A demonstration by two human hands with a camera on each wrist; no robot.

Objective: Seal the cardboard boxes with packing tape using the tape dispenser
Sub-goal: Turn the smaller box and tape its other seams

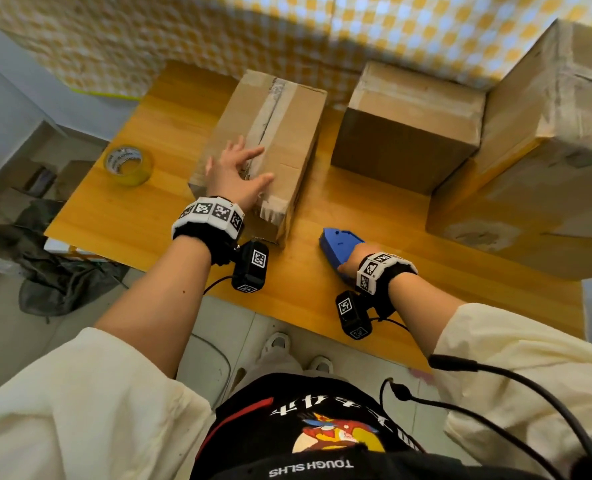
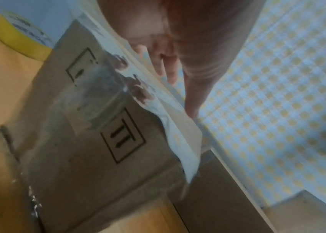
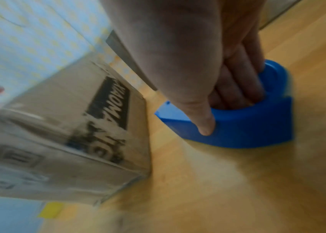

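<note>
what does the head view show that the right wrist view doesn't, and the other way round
Only the head view shows the yellow tape roll on the table's left part, the two larger boxes at the back right, and the left hand resting flat on the long box's top.

Only the right wrist view shows the right hand's fingers curled into the blue tape dispenser with the thumb on its side, and black print on the box's side.

Both show the dispenser, the long box, the wooden table and the right hand.
</note>
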